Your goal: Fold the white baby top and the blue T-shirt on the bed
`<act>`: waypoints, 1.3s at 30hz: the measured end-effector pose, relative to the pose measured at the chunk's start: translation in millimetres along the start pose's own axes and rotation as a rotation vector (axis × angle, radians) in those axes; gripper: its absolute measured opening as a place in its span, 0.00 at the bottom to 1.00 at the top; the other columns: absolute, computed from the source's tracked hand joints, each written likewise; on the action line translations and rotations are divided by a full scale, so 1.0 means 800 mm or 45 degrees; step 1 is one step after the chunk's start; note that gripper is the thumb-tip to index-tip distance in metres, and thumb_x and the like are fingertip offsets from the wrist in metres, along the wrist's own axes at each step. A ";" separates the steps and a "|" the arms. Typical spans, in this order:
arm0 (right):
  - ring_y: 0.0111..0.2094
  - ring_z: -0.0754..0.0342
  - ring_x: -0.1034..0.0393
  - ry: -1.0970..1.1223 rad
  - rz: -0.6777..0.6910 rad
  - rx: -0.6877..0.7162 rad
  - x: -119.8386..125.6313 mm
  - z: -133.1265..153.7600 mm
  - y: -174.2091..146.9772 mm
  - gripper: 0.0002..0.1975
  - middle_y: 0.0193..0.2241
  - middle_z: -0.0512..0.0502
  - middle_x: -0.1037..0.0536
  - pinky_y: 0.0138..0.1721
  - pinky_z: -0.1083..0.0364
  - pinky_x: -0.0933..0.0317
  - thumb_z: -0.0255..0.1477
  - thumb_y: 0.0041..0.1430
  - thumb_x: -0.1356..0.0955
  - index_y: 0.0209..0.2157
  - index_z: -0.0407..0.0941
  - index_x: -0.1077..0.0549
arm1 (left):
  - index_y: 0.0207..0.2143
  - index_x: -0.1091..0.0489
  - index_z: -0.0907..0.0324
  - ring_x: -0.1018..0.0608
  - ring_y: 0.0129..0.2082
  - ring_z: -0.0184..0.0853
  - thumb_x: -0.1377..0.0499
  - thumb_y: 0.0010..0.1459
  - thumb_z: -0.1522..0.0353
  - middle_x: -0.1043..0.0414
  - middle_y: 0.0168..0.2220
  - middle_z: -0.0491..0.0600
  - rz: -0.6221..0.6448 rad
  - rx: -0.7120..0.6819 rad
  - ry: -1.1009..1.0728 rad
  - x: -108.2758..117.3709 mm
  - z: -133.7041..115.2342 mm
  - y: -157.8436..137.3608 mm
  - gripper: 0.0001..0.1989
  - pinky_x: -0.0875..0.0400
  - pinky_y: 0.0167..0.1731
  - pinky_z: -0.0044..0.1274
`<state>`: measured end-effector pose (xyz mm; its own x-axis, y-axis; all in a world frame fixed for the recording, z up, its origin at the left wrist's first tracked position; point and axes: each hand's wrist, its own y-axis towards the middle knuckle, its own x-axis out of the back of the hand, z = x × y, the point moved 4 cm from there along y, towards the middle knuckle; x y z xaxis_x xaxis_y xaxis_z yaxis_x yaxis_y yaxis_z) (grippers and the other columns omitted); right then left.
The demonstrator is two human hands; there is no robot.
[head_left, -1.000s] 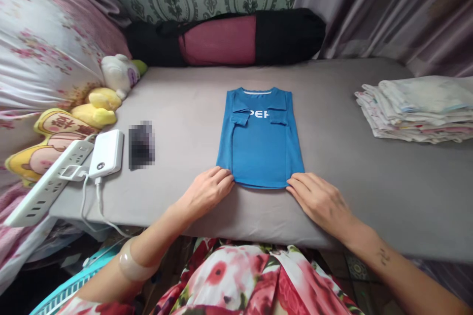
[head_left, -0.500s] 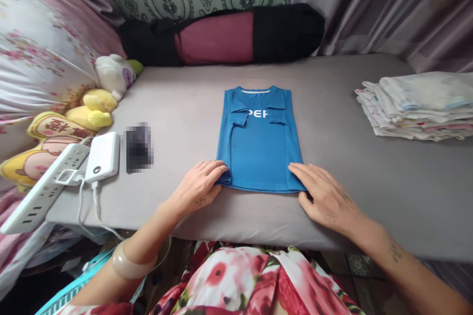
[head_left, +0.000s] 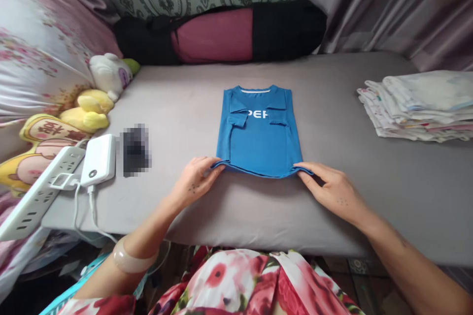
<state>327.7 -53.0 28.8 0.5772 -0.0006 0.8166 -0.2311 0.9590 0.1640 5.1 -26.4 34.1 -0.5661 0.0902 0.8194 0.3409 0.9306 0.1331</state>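
Note:
A blue shirt with white lettering lies front up on the grey sheet, its sides and sleeves folded in over the chest. Its neckline points away from me. My left hand pinches the near left corner of the hem between thumb and fingers. At the near right corner, my right hand grips the hem the same way. Between the two hands the hem edge is lifted off the sheet and sags slightly in the middle.
A stack of folded white cloths sits at the right. On the left are a power strip, a white power bank with cables, a blurred dark object and plush toys. A black and maroon bag lies along the back.
Both hands have closed on the hem corners and raised the near edge of the shirt off the sheet. The upper part of the shirt stays flat.

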 end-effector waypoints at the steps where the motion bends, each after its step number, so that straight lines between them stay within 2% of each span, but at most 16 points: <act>1: 0.44 0.50 0.23 0.016 -0.028 -0.049 0.000 -0.002 0.002 0.13 0.45 0.48 0.19 0.47 0.53 0.31 0.34 0.64 0.36 0.47 0.49 0.24 | 0.42 0.26 0.57 0.24 0.31 0.34 0.46 0.64 0.59 0.23 0.32 0.48 0.000 0.077 -0.047 0.000 0.001 0.001 0.14 0.32 0.34 0.24; 4: 0.38 0.51 0.23 0.029 -0.104 -0.179 -0.001 -0.009 0.006 0.14 0.39 0.47 0.18 0.43 0.53 0.31 0.36 0.63 0.35 0.47 0.47 0.24 | 0.41 0.26 0.58 0.29 0.24 0.30 0.47 0.63 0.57 0.27 0.27 0.45 0.018 0.277 -0.197 -0.003 0.004 0.005 0.17 0.35 0.27 0.21; 7: 0.33 0.52 0.24 0.009 -0.135 -0.228 -0.007 -0.018 0.009 0.16 0.35 0.47 0.19 0.39 0.54 0.31 0.36 0.63 0.35 0.48 0.46 0.25 | 0.42 0.26 0.59 0.32 0.22 0.28 0.47 0.62 0.55 0.31 0.24 0.43 -0.001 0.378 -0.233 -0.007 0.007 0.010 0.19 0.37 0.25 0.21; 16: 0.28 0.53 0.29 -0.203 -0.121 -0.203 -0.013 -0.021 0.012 0.17 0.32 0.48 0.23 0.33 0.53 0.34 0.34 0.63 0.36 0.51 0.45 0.30 | 0.46 0.32 0.58 0.29 0.23 0.30 0.44 0.60 0.58 0.31 0.23 0.41 -0.056 0.357 -0.055 -0.016 0.021 0.015 0.16 0.35 0.27 0.22; 19: 0.28 0.53 0.28 -0.243 -0.111 -0.151 -0.009 -0.018 0.010 0.16 0.33 0.47 0.22 0.31 0.53 0.34 0.33 0.63 0.38 0.51 0.46 0.30 | 0.49 0.34 0.57 0.27 0.27 0.31 0.44 0.61 0.60 0.29 0.28 0.43 -0.077 0.300 0.027 -0.016 0.025 0.011 0.16 0.31 0.32 0.24; 21: 0.28 0.52 0.28 -0.286 -0.126 -0.119 -0.006 -0.013 0.010 0.16 0.34 0.45 0.22 0.32 0.52 0.34 0.32 0.64 0.39 0.52 0.46 0.30 | 0.50 0.34 0.58 0.25 0.33 0.33 0.46 0.63 0.61 0.28 0.34 0.47 -0.158 0.232 0.075 -0.013 0.024 0.009 0.15 0.29 0.38 0.27; 24: 0.40 0.46 0.26 -0.400 -0.168 -0.003 -0.005 0.008 0.012 0.18 0.43 0.39 0.23 0.42 0.48 0.33 0.31 0.66 0.41 0.54 0.45 0.30 | 0.54 0.35 0.58 0.26 0.47 0.38 0.50 0.66 0.64 0.29 0.47 0.55 -0.245 0.080 0.147 -0.010 0.010 0.007 0.16 0.30 0.49 0.32; 26: 0.53 0.43 0.31 -0.459 -0.118 0.152 -0.012 0.029 0.014 0.20 0.53 0.36 0.27 0.53 0.44 0.38 0.30 0.67 0.41 0.57 0.43 0.33 | 0.58 0.38 0.58 0.31 0.57 0.40 0.52 0.68 0.65 0.33 0.56 0.58 -0.184 -0.066 0.212 -0.014 -0.006 0.007 0.18 0.35 0.56 0.35; 29: 0.65 0.42 0.47 -0.494 0.079 0.378 -0.034 0.057 0.015 0.23 0.64 0.37 0.38 0.63 0.38 0.51 0.31 0.68 0.41 0.63 0.43 0.38 | 0.63 0.42 0.57 0.42 0.66 0.44 0.53 0.68 0.64 0.41 0.64 0.56 0.054 -0.282 0.331 -0.030 -0.033 0.005 0.22 0.46 0.64 0.40; 31: 0.68 0.42 0.54 -0.513 0.182 0.446 -0.048 0.066 0.015 0.25 0.67 0.39 0.44 0.65 0.36 0.57 0.34 0.69 0.42 0.64 0.43 0.40 | 0.65 0.45 0.57 0.48 0.69 0.46 0.54 0.68 0.61 0.45 0.67 0.54 0.200 -0.378 0.393 -0.044 -0.045 0.002 0.25 0.52 0.65 0.43; 33: 0.68 0.42 0.57 -0.523 0.240 0.456 -0.059 0.069 0.015 0.26 0.68 0.39 0.46 0.65 0.35 0.59 0.36 0.69 0.42 0.65 0.43 0.42 | 0.67 0.48 0.57 0.51 0.69 0.46 0.54 0.68 0.58 0.48 0.68 0.53 0.281 -0.426 0.427 -0.055 -0.049 -0.001 0.27 0.56 0.66 0.44; 39: 0.67 0.39 0.54 -0.523 0.319 0.413 -0.075 0.063 0.011 0.28 0.67 0.39 0.45 0.63 0.32 0.57 0.39 0.69 0.43 0.66 0.44 0.43 | 0.68 0.52 0.54 0.51 0.69 0.46 0.55 0.68 0.55 0.50 0.69 0.51 0.345 -0.428 0.445 -0.070 -0.042 -0.003 0.30 0.60 0.66 0.44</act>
<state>251.4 -59.0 9.5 0.1378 0.0431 0.9895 -0.5870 0.8082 0.0466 60.8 -45.7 6.7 -0.1619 0.1345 0.9776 0.6930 0.7208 0.0155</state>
